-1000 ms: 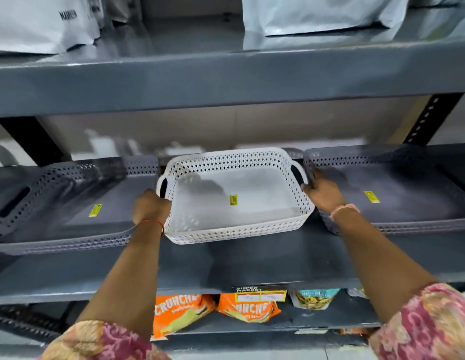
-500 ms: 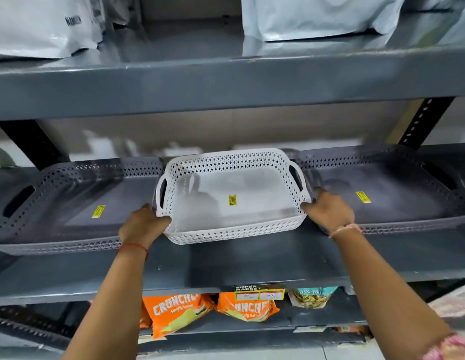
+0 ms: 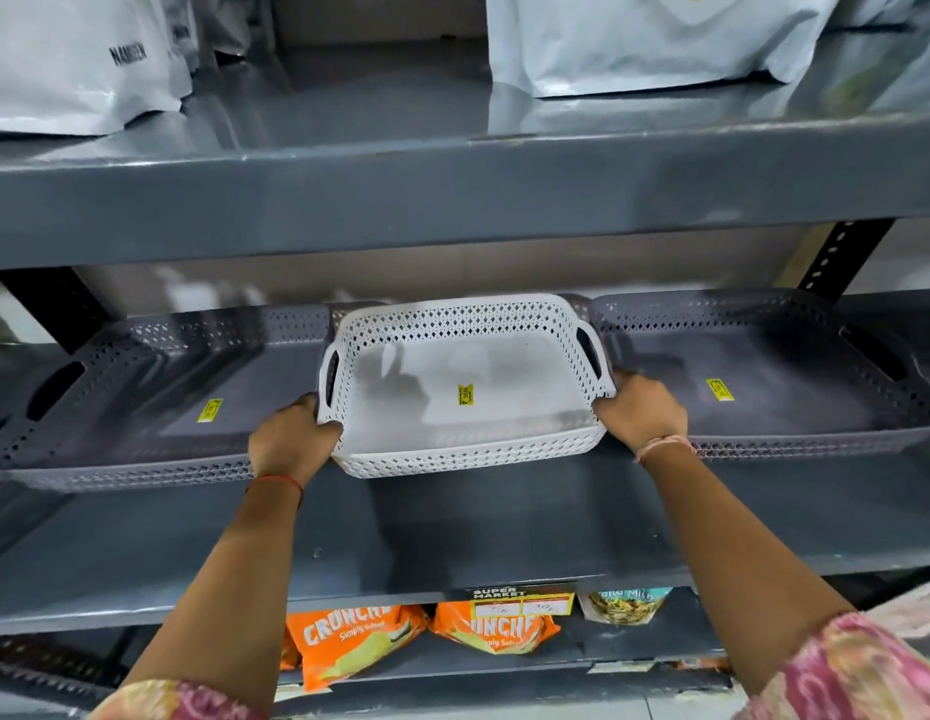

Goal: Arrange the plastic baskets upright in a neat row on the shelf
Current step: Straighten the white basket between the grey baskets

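In the head view, a white perforated plastic basket with side handles [image 3: 465,387] is gripped at its two front corners: the left hand [image 3: 291,441] is closed around the corner below the left handle, the right hand [image 3: 642,410] around the opposite one. The basket sits at the middle of the grey metal shelf [image 3: 504,527], tipped back so that its open side faces forward, between a dark grey perforated plastic basket on the left [image 3: 156,402] and a matching dark grey basket on the right [image 3: 764,376], both tipped likewise. Its walls lie just beside theirs, perhaps touching.

Trouble is most likely from that closeness: a sideways shift could snag a handle on a neighbour's rim and drag the row askew. The smooth shelf may also let the base slide forward once the grip is released.

Bare shelf is left in front. White plastic sacks [image 3: 655,39] rest on the shelf above; orange snack packets [image 3: 353,641] lie below.
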{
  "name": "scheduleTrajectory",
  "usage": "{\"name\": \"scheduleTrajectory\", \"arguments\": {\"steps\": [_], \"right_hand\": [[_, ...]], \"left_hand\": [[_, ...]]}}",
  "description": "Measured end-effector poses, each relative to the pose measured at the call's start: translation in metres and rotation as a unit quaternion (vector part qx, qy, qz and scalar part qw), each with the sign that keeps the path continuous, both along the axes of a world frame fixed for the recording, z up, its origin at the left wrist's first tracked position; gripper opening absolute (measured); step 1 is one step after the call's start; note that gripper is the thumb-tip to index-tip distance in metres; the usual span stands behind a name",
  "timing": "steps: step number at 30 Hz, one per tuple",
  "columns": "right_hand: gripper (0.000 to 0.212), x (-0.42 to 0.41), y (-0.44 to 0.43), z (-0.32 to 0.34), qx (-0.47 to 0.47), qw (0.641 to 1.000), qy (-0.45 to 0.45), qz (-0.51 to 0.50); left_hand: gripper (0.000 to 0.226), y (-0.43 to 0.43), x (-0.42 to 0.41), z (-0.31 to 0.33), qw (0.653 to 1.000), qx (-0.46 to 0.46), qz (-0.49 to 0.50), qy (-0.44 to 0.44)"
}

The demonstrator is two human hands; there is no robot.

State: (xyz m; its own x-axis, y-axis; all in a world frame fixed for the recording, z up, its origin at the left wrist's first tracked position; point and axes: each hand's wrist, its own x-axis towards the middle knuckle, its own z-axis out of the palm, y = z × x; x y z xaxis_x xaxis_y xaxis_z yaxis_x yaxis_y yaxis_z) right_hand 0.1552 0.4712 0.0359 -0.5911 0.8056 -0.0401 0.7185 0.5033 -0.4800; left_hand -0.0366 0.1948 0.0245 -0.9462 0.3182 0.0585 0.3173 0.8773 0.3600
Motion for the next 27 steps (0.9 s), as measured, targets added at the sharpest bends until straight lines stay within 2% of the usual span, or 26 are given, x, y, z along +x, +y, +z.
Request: {"name": "scheduleTrajectory", "arguments": {"steps": [4, 7, 18, 27], "right_hand": [[0.038, 0.002, -0.001, 0.001, 0.002, 1.000, -0.011, 0.001], [0.041, 0.009, -0.007, 0.000, 0.045, 0.999, -0.018, -0.012], [0.032, 0.055, -0.033, -0.009, 0.090, 0.996, -0.004, -0.025], [0.032, 0.083, -0.045, -0.010, 0.084, 0.996, 0.016, -0.019]], "left_hand": [[0.036, 0.000, 0.001, 0.004, 0.999, -0.023, -0.001, -0.029], [0.043, -0.004, 0.006, 0.005, 0.998, -0.042, -0.002, -0.052], [0.039, -0.030, 0.052, -0.001, 0.998, -0.053, -0.015, 0.002], [0.045, -0.047, 0.086, -0.001, 0.998, -0.055, -0.013, 0.017]]}}
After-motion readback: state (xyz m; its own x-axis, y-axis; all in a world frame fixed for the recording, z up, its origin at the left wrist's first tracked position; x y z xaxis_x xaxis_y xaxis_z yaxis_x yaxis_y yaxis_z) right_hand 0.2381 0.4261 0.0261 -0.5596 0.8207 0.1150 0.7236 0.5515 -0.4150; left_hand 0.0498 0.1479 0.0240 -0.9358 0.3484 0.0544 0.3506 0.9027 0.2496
